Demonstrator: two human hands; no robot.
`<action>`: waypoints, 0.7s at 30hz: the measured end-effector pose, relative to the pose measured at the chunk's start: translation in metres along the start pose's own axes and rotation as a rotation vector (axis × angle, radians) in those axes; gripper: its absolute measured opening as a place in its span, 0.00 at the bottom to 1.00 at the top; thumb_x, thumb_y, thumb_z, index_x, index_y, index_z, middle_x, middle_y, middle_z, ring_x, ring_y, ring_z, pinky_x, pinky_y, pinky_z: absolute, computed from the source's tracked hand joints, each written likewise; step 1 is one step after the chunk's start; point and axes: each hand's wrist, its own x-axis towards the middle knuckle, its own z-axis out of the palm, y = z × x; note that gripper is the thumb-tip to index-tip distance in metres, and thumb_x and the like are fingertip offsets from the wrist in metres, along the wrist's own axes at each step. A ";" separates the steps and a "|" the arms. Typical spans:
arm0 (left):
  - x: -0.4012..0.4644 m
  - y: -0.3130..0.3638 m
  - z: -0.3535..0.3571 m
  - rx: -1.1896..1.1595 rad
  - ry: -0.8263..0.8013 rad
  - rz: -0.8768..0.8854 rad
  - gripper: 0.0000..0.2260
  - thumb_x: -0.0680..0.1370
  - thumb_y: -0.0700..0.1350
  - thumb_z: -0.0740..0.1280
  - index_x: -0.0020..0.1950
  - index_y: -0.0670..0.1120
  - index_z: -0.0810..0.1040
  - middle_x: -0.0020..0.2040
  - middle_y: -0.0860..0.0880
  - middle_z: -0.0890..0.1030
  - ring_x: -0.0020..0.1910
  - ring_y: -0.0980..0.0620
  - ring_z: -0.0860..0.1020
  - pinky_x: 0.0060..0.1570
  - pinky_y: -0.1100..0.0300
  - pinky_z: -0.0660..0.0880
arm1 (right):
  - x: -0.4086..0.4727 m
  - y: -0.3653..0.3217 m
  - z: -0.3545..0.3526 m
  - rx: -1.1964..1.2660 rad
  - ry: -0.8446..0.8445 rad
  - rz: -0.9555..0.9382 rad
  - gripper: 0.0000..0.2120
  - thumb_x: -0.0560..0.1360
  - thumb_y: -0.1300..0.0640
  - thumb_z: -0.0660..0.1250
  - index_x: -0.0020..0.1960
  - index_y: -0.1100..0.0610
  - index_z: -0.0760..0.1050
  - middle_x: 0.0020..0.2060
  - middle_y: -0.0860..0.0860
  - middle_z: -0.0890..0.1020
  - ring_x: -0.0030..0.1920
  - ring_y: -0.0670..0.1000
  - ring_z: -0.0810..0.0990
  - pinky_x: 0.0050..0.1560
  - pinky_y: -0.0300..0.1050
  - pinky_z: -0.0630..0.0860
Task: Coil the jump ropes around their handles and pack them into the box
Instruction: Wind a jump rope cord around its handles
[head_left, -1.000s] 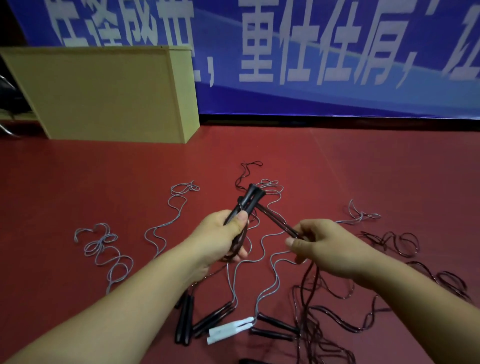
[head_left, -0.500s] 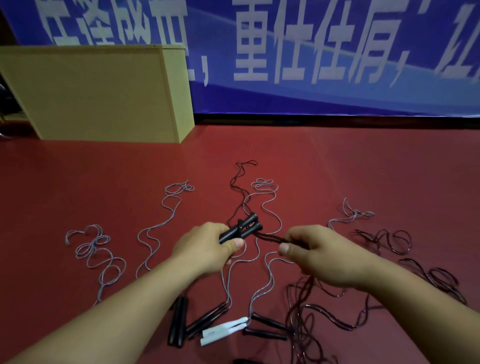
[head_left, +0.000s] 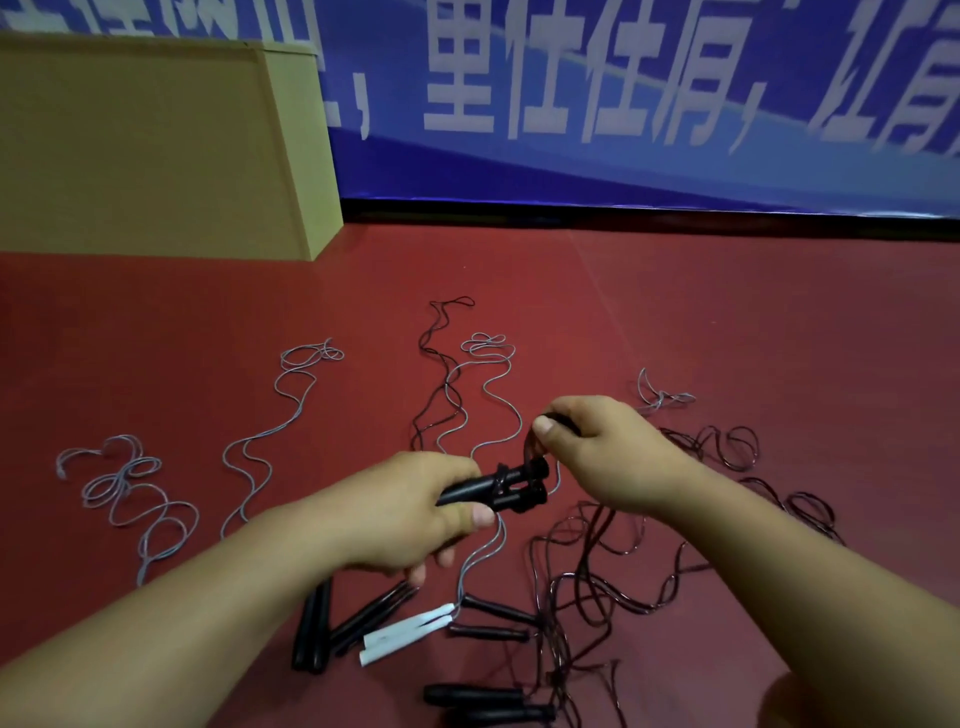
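My left hand grips a pair of black jump-rope handles, held side by side and pointing right. A dark cord is looped around their right end. My right hand pinches that dark cord between thumb and fingers just above the handle tips. The rest of the dark cord trails down to the red floor in a loose tangle. The cardboard box stands at the far left against the wall.
Several grey ropes lie spread on the floor, left and centre. Below my hands lie black handle pairs, a white handle pair and more black handles. A blue banner covers the back wall.
The handles tipped from pointing up and away to lying level, pointing right. My right hand rose from beside the handles to above their tips, carrying the dark cord around them.
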 end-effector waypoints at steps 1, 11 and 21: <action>-0.002 0.001 0.000 -0.003 -0.029 0.010 0.06 0.81 0.51 0.64 0.46 0.51 0.72 0.36 0.47 0.82 0.26 0.51 0.77 0.32 0.56 0.73 | 0.000 0.003 -0.001 -0.011 -0.012 0.007 0.11 0.81 0.50 0.61 0.44 0.53 0.77 0.29 0.46 0.72 0.29 0.42 0.68 0.29 0.33 0.63; -0.010 0.014 -0.004 -0.251 -0.111 0.195 0.05 0.82 0.48 0.64 0.49 0.47 0.74 0.34 0.52 0.79 0.28 0.54 0.75 0.25 0.64 0.69 | 0.002 0.016 -0.005 0.590 -0.138 0.136 0.03 0.76 0.64 0.70 0.44 0.58 0.77 0.32 0.51 0.78 0.28 0.46 0.71 0.26 0.36 0.67; -0.001 0.011 -0.014 -0.679 0.454 0.130 0.09 0.82 0.47 0.62 0.49 0.42 0.74 0.33 0.47 0.76 0.25 0.54 0.73 0.21 0.64 0.65 | 0.000 -0.011 0.016 0.658 -0.298 0.185 0.17 0.82 0.52 0.60 0.53 0.66 0.78 0.33 0.51 0.77 0.31 0.48 0.72 0.34 0.38 0.70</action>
